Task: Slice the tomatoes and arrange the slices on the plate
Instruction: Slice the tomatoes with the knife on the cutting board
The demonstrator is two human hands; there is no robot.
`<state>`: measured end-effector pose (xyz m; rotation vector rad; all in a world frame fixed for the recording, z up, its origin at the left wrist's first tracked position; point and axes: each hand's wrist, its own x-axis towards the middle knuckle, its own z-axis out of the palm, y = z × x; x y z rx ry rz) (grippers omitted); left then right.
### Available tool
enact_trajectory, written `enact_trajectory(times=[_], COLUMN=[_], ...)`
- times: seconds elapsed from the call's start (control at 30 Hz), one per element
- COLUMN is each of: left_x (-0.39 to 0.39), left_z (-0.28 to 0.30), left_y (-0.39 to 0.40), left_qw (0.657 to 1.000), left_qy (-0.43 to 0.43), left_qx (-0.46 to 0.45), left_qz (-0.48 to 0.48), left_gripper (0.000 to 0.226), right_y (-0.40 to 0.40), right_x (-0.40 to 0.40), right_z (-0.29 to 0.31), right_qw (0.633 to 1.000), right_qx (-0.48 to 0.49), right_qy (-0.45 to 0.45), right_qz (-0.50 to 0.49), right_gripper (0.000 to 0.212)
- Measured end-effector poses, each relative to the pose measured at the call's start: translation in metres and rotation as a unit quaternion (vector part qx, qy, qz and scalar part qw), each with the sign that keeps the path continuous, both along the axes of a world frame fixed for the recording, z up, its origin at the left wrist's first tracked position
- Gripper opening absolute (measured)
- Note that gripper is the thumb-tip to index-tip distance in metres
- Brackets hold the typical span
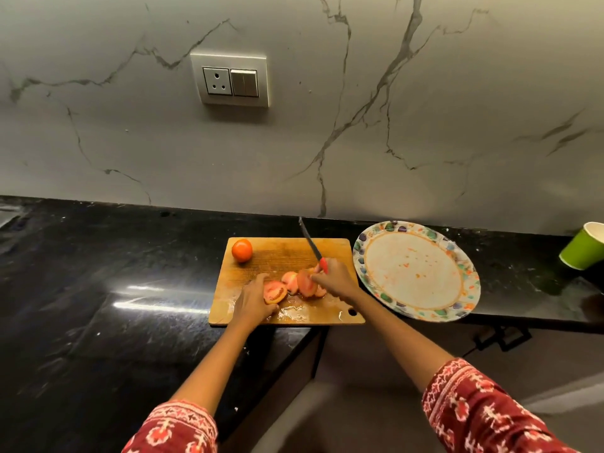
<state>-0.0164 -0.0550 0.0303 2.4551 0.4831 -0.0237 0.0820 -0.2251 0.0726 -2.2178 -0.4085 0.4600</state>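
Hiding behind the right hand (pixel 333 277), the knife (pixel 310 241) handle barely shows.

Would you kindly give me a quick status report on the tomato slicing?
Right hand grips knife, blade raised. Left hand holds tomato slices on cutting board. One whole tomato uncut. Plate bears no slices; nothing in the way.
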Motion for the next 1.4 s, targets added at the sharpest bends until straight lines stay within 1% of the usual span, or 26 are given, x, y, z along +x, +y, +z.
enact_trajectory(times=[0.07, 0.1, 0.17, 0.23, 0.3, 0.33, 0.43, 0.57, 0.73, 0.8, 0.9, 1.07, 1.17, 1.23, 1.3, 1.4], left_x=[-0.002, -0.002, -0.003, -0.003, -0.002, -0.001, 0.002, 0.007, 0.018, 0.023, 0.028, 0.033, 0.033, 0.032, 0.032, 0.030], left_z=[0.001, 0.001, 0.003, 0.005, 0.005, 0.005, 0.007, 0.008, 0.014, 0.017, 0.018, 0.016, 0.012, 0.010, 0.007, 0.005], left_y=[0.003, 0.005, 0.007, 0.008, 0.008, 0.007, 0.000, -0.008, -0.006, -0.005, -0.004, -0.013, -0.017, -0.017, -0.015, -0.011], left_qw=[1.000, 0.999, 0.998, 0.998, 0.998, 0.998, 0.998, 0.997, 0.997, 0.997, 0.996, 0.994, 0.992, 0.990, 0.987, 0.979], left_qy=[-0.024, -0.037, -0.049, -0.050, -0.049, -0.046, -0.042, -0.041, -0.039, -0.042, -0.046, -0.051, -0.065, -0.076, -0.090, -0.122], left_qx=[-0.007, -0.015, -0.032, -0.040, -0.042, -0.043, -0.048, -0.061, -0.067, -0.071, -0.079, -0.098, -0.109, -0.113, -0.134, -0.161], left_qz=[0.008, 0.014, 0.020, 0.017, 0.017, 0.016, 0.012, 0.016, 0.010, 0.005, 0.002, -0.017, -0.026, -0.024, -0.013, -0.005], left_gripper=[0.068, 0.063, 0.057, 0.056, 0.055, 0.055, 0.058, 0.062, 0.061, 0.061, 0.058, 0.060, 0.056, 0.056, 0.057, 0.049], right_y=[0.000, 0.000, 0.000, 0.001, 0.005, 0.008, 0.017, 0.021, 0.020, 0.021, 0.020, 0.012, 0.010, 0.012, 0.015, 0.017], right_x=[0.007, 0.009, 0.012, 0.011, 0.005, 0.001, -0.010, -0.013, -0.019, -0.022, -0.020, -0.016, -0.017, -0.019, -0.023, -0.034], right_z=[0.008, 0.009, 0.002, -0.007, -0.013, -0.014, -0.015, -0.016, -0.014, -0.015, -0.018, -0.016, -0.012, -0.009, -0.007, -0.005], right_qw=[0.999, 0.999, 0.997, 0.995, 0.992, 0.991, 0.994, 0.998, 1.000, 0.999, 0.997, 0.990, 0.987, 0.989, 0.993, 0.999], right_qx=[0.018, 0.011, -0.021, -0.044, -0.040, -0.032, -0.011, 0.001, 0.028, 0.045, 0.064, 0.091, 0.094, 0.082, 0.073, 0.038], right_qy=[0.015, 0.027, 0.029, -0.005, -0.038, -0.047, -0.043, -0.025, 0.006, 0.015, 0.044, 0.098, 0.122, 0.112, 0.080, 0.027], right_qz=[-0.028, -0.043, -0.065, -0.085, -0.115, -0.123, -0.098, -0.061, -0.002, -0.002, -0.027, -0.041, -0.044, -0.051, -0.049, -0.011], right_gripper=[0.012, 0.012, 0.020, 0.019, 0.006, 0.006, 0.016, 0.015, 0.014, 0.011, 0.007, 0.020, 0.026, 0.029, 0.033, 0.033])
